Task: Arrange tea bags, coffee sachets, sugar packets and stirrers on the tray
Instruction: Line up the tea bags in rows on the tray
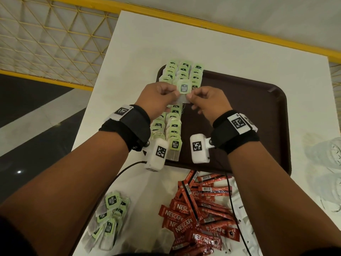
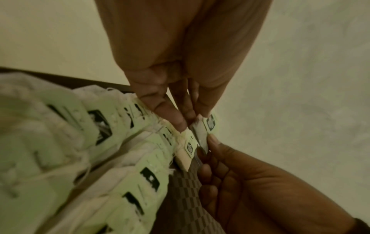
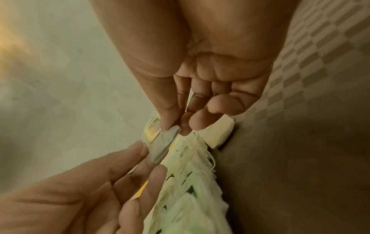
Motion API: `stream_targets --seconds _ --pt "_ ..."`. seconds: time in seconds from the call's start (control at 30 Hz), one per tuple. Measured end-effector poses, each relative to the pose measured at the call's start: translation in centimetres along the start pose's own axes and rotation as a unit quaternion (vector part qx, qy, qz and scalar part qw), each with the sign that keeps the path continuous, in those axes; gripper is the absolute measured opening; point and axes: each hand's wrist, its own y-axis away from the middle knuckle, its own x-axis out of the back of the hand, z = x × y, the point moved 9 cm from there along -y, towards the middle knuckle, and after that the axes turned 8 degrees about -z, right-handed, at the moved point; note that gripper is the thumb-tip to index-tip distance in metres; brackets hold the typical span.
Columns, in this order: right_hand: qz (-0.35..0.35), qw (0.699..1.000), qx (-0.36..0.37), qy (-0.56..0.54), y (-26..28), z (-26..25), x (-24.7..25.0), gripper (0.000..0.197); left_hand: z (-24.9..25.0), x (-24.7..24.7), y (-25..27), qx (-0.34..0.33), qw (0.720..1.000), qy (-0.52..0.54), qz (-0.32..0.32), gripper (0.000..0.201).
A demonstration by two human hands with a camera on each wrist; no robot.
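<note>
A dark brown tray (image 1: 258, 108) lies on the white table (image 1: 203, 43). Rows of green-tagged tea bags (image 1: 173, 126) overlap along its left part, running on to the far rim (image 1: 183, 71). Above the rows, both hands hold one tea bag (image 1: 183, 88) by its lower corners. My left hand (image 1: 175, 94) pinches its left corner and my right hand (image 1: 190, 97) pinches its right corner. In the left wrist view the left fingertips (image 2: 180, 123) and right thumb (image 2: 212, 139) grip this tea bag (image 2: 202, 134). The right wrist view shows the same bag (image 3: 164, 145) held just over the rows.
A loose pile of tea bags (image 1: 108, 218) lies at the near left of the table. Red Nescafe sachets (image 1: 199, 215) are heaped near the front, with white packets (image 1: 243, 209) beside them. Clear glassware (image 1: 324, 159) stands at the right. A yellow mesh railing (image 1: 46, 43) is at the left.
</note>
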Motion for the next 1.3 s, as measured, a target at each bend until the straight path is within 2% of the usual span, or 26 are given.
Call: stream_targets --seconds 0.27,0.57,0.83,0.97,1.1,1.23,1.3 --pt "0.044 0.994 -0.095 0.023 -0.5 3.6 2.1 0.009 0.1 0.8 0.9 0.025 0.999 -0.003 0.026 0.016" --pt "0.048 0.984 -0.137 0.103 -1.1 3.1 2.0 0.022 0.3 1.3 2.4 0.024 0.999 -0.009 0.034 0.018" --pt "0.077 0.985 -0.064 0.14 3.2 0.2 3.0 0.028 0.3 2.0 6.4 0.028 0.999 -0.026 0.025 0.019" --pt "0.017 0.983 -0.025 0.182 6.9 -2.0 1.7 0.024 0.1 2.0 10.0 0.035 0.999 -0.032 0.011 0.015" --pt "-0.063 0.974 0.013 0.216 11.1 -3.4 -1.7 0.023 -1.0 1.6 14.0 0.053 0.997 -0.051 0.002 0.02" --pt "-0.181 0.939 0.051 0.289 16.2 -3.3 -7.3 0.016 -2.7 1.5 17.9 0.066 0.993 -0.092 -0.01 0.018" --pt "-0.251 0.91 0.06 0.325 18.9 -2.4 -10.3 0.016 -3.6 1.7 19.7 0.066 0.989 -0.134 -0.012 0.017"
